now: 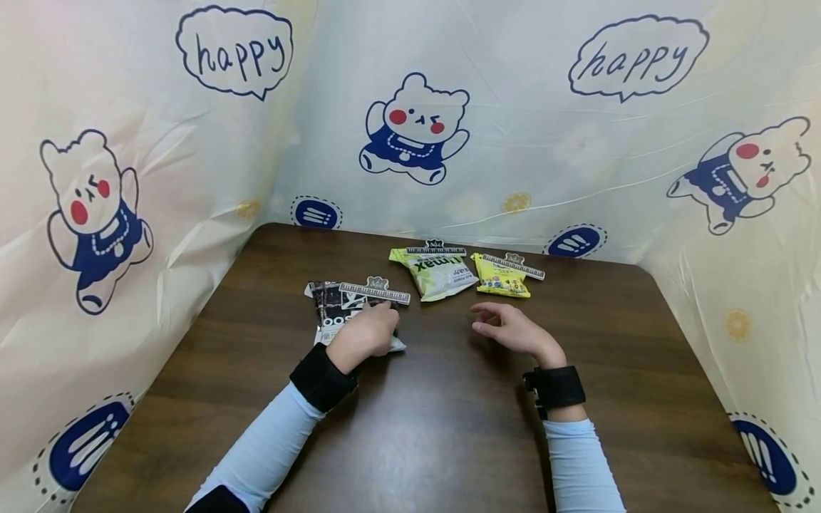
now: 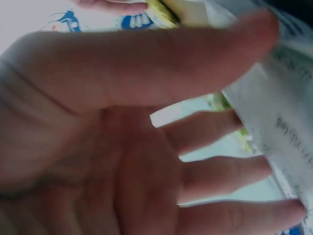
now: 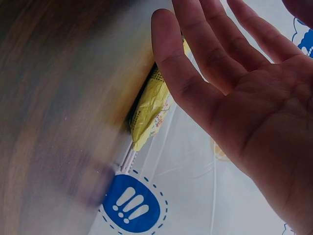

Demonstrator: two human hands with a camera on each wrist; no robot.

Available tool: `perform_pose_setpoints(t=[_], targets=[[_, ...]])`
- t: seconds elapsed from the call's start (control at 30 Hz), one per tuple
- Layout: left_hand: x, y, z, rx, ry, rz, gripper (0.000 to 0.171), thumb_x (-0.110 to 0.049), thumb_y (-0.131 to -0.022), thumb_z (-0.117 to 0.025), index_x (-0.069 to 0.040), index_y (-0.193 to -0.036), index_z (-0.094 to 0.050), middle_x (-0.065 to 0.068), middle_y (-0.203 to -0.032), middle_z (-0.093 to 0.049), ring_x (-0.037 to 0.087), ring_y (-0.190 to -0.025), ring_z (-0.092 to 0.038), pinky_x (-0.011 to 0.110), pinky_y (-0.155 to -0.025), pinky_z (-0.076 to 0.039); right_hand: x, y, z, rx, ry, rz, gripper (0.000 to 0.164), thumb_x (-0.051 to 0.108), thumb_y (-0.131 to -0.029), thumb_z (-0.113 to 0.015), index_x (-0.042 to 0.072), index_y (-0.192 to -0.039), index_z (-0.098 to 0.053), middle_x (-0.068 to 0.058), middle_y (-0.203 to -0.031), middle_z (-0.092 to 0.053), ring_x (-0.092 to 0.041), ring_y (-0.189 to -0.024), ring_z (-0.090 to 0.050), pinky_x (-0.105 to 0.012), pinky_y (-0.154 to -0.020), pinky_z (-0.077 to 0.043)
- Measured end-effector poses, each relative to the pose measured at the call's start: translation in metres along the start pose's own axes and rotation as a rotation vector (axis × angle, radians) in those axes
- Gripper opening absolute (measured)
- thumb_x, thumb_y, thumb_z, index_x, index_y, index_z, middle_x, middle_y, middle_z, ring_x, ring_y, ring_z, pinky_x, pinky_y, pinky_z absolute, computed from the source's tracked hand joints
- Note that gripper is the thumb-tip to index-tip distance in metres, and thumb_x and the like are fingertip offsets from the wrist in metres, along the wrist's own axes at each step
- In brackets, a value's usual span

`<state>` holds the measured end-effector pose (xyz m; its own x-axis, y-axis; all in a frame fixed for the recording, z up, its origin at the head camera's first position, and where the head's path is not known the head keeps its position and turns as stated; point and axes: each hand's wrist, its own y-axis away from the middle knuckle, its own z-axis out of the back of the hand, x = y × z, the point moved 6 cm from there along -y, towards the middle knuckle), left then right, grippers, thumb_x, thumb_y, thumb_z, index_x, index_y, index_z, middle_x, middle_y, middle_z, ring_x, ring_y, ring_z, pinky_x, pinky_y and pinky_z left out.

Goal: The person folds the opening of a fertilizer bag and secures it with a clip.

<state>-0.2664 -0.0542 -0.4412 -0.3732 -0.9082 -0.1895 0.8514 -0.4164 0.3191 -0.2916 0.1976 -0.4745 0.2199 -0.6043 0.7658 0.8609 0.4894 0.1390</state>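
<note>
A black-and-white snack bag (image 1: pixel 327 303) lies at the left of the table, with a striped sealing clip (image 1: pixel 374 293) along its top. My left hand (image 1: pixel 367 331) is over the right part of this bag. In the left wrist view, the fingers (image 2: pixel 222 178) and thumb of that hand are fairly straight, their tips at the bag's pale side (image 2: pixel 274 105). My right hand (image 1: pixel 513 331) hovers over the table with relaxed fingers, holding nothing. Nearest to it is a small yellow snack bag (image 1: pixel 502 278), also seen beyond the fingers in the right wrist view.
A green-and-white snack bag (image 1: pixel 442 274) lies at the back middle, left of the yellow one. Striped clips (image 1: pixel 436 250) sit on the tops of both. The brown wooden table (image 1: pixel 436 442) meets a printed cloth (image 1: pixel 513 142) at the back and sides.
</note>
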Motion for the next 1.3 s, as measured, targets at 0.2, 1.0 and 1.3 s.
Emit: perform_pose_setpoints(t=[0.2,1.0,1.3], targets=[[0.0,0.0,0.0,-0.031,0.003,-0.021,0.015,0.008,-0.09,-0.069,-0.006,-0.087,-0.069,0.02,-0.118,-0.064,0.039,-0.114,-0.063,0.056,-0.113,-0.039,-0.001,0.0,0.0,0.0,0.006,0.002,0.046,0.021,-0.108,-0.062,-0.005,-0.146,-0.056,-0.02,-0.13,-0.066,-0.035,-0.116,-0.064,-0.053,-0.099,-0.05],[0.012,-0.014,-0.001,-0.085,-0.064,0.073,0.025,0.005,-0.09,-0.071,0.003,-0.115,-0.075,0.029,-0.149,-0.053,0.043,-0.128,-0.058,0.053,-0.109,-0.044,0.0,-0.001,0.004,0.001,0.013,-0.003,0.046,0.021,-0.109,-0.061,-0.004,-0.147,-0.055,-0.021,-0.13,-0.066,-0.036,-0.117,-0.063,-0.054,-0.1,-0.049],[0.024,-0.019,0.002,-0.129,-0.065,0.077,0.03,0.008,-0.093,-0.066,-0.007,-0.115,-0.08,0.024,-0.146,-0.057,0.047,-0.12,-0.06,0.053,-0.098,-0.051,-0.003,0.0,0.001,0.004,0.009,0.004,0.047,0.022,-0.109,-0.062,-0.005,-0.146,-0.055,-0.024,-0.134,-0.064,-0.035,-0.118,-0.063,-0.053,-0.099,-0.05]])
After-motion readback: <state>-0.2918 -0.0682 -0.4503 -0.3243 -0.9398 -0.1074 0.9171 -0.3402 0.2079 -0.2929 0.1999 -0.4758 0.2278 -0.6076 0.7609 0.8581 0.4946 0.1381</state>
